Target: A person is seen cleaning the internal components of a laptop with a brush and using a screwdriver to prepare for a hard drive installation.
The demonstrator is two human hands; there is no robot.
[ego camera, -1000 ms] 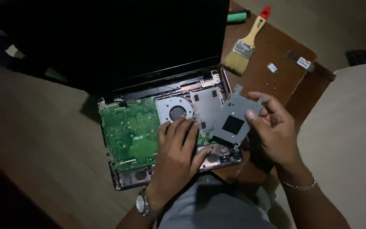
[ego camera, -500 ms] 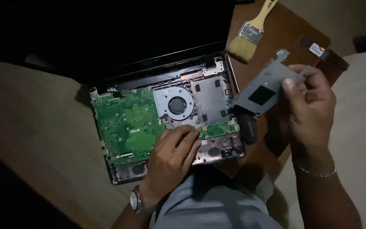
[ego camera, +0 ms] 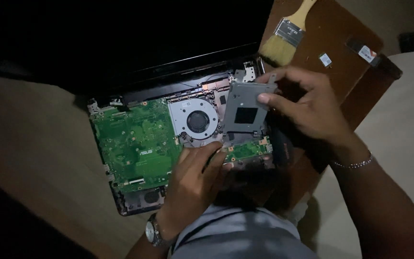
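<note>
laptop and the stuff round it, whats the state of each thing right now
laptop: opened up, board bare
green board: exposed
fan: uncovered
grey metal bracket: held tilted over the laptop's right side by the right hand
left hand: resting on the laptop's front edge
paintbrush: lying flat on the brown board

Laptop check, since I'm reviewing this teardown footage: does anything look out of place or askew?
The laptop lies open with its green board bare. The grey metal bracket is off its seat, held tilted over the right side by the right hand. The left hand rests on the board's lower edge. Nothing looks damaged.
</note>
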